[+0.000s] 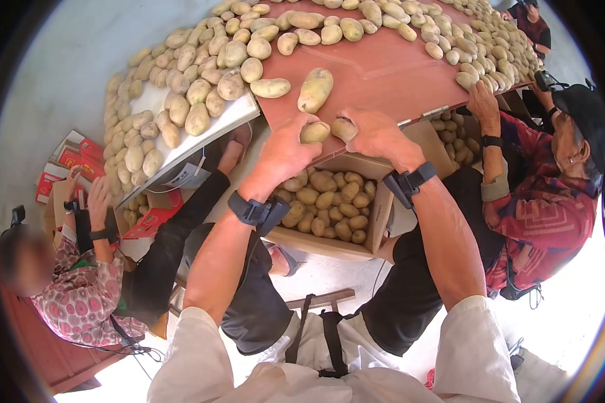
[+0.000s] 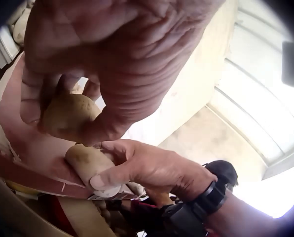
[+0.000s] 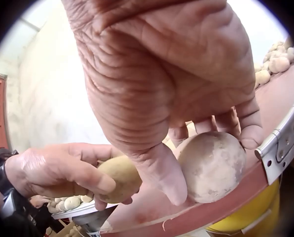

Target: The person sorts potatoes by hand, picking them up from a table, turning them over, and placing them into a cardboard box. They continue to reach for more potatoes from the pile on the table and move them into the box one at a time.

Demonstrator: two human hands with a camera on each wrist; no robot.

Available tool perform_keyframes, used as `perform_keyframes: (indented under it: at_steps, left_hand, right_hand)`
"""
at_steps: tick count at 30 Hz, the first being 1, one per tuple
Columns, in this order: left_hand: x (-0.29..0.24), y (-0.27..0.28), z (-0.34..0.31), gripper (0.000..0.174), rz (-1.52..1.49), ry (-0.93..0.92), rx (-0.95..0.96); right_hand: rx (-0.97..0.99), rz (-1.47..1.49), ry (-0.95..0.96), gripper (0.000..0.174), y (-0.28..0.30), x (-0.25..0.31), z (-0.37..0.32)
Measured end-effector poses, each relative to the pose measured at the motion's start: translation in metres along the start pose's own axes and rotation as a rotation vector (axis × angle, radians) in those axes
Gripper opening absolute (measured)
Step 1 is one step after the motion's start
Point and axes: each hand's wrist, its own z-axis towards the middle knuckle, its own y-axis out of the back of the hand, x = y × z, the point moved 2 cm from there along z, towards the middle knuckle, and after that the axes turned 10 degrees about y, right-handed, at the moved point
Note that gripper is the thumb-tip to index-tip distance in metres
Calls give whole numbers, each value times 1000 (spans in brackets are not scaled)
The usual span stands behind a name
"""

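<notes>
Just over the front edge of a red tabletop (image 1: 363, 74), each hand holds one potato. My left hand (image 1: 289, 149) grips a yellowish potato (image 1: 314, 132) between thumb and curled fingers, also large in the left wrist view. To its right, my right hand (image 1: 382, 138) pinches another potato (image 1: 343, 129); in the right wrist view this potato (image 3: 213, 168) looks pale, with rough, dusty patches. A large potato (image 1: 316, 90) lies on the tabletop just beyond both hands. Beside it, to the left, is a smaller oblong potato (image 1: 270, 87).
Below the hands stands an open cardboard box (image 1: 381, 208) filled with potatoes. Heaped potatoes (image 1: 208, 57) cover the white board (image 1: 242, 111) at left and the tabletop's far side. People sit left (image 1: 81, 289) and right (image 1: 544, 215). A metal hinge (image 3: 285, 143) lines the table edge.
</notes>
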Motion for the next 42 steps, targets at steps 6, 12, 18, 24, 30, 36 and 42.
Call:
perform_keyframes:
  at_steps: [6, 12, 18, 24, 30, 36, 42]
  left_hand:
    - [4, 9, -3, 48, -371, -27, 169]
    - [3, 16, -13, 46, -337, -24, 312]
    - [-9, 5, -36, 41, 19, 6, 436]
    - [9, -16, -36, 40, 221, -8, 511]
    - [7, -32, -45, 48, 551, -15, 655]
    - [20, -50, -50, 51, 655, -12, 649]
    - [34, -43, -44, 42, 584, -45, 498]
  right_hand:
    - [-10, -8, -5, 62, -3, -2, 2]
    - [-100, -1, 129, 54, -14, -19, 3]
    - [-44, 1, 56, 53, -3, -14, 2]
    - [38, -7, -19, 60, -7, -12, 6]
    - [8, -14, 7, 60, -4, -11, -1]
    - [28, 21, -15, 60, -5, -14, 5]
    - [37, 31, 17, 56, -7, -15, 8]
